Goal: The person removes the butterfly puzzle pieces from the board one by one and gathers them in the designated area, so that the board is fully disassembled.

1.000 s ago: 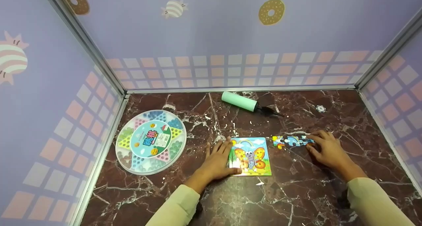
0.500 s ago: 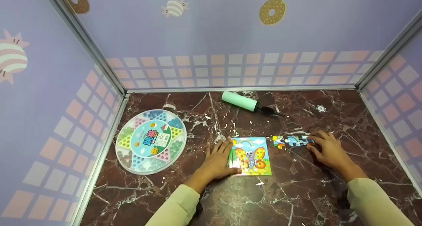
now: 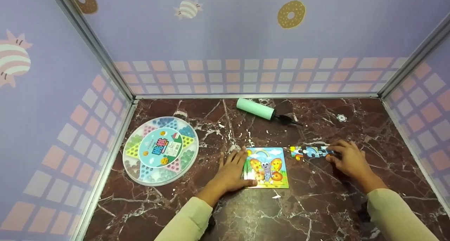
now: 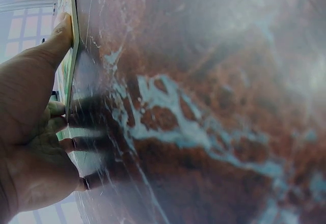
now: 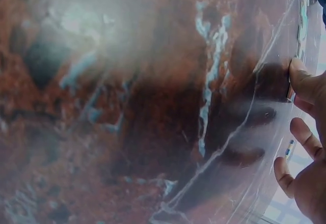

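My left hand (image 3: 228, 173) lies spread over the left side of a square picture puzzle board (image 3: 272, 155) showing a cartoon butterfly. Its thumb (image 4: 62, 30) rests on the board's near edge, and the other fingers reach along the left edge. To the right of the board, several joined jigsaw pieces (image 3: 311, 151) form a short row on the tabletop. With thumb and forefinger, my right hand (image 3: 348, 160) pinches the jigsaw piece (image 3: 329, 151) at the row's right end, partly hiding it. In the right wrist view the thumb (image 5: 300, 76) presses against that piece's edge.
A round plastic marble game box (image 3: 161, 151) lies at the left. Near the back wall is a pale green hand pump (image 3: 256, 108) with a black nozzle. A small round chip (image 3: 341, 118) lies at the back right. Patterned panels enclose the dark marbled tabletop (image 3: 267, 216).
The head view has shifted slightly. My right wrist and sleeve have edged a little left, with the fingers still at the row's right end. The left hand stays on the board.
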Tool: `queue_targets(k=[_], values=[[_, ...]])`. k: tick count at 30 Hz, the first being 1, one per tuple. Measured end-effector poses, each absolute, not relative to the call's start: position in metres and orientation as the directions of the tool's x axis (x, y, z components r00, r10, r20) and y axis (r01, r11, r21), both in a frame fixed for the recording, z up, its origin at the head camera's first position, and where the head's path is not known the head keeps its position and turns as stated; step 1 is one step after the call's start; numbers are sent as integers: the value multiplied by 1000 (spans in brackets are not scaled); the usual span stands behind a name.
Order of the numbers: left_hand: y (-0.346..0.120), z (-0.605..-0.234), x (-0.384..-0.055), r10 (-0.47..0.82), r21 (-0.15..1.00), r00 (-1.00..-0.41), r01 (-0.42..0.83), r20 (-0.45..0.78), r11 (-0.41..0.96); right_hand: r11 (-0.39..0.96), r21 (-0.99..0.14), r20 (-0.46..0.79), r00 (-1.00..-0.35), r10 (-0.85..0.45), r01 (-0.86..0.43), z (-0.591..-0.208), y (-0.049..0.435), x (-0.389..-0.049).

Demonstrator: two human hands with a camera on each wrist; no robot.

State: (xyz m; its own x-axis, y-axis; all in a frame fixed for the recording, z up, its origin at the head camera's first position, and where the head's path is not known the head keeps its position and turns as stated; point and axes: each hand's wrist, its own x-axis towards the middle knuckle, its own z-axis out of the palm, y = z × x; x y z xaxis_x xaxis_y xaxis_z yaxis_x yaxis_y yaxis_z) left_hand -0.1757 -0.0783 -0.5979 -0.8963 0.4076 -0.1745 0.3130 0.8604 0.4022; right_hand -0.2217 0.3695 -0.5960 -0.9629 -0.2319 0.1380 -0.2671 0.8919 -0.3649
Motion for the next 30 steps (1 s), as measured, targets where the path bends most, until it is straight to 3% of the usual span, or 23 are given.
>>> queue_targets(k=[30], values=[[-79, -598, -175, 411, 398, -896, 319, -168, 860, 897, -369, 127, -969, -213, -246, -595, 367, -221]])
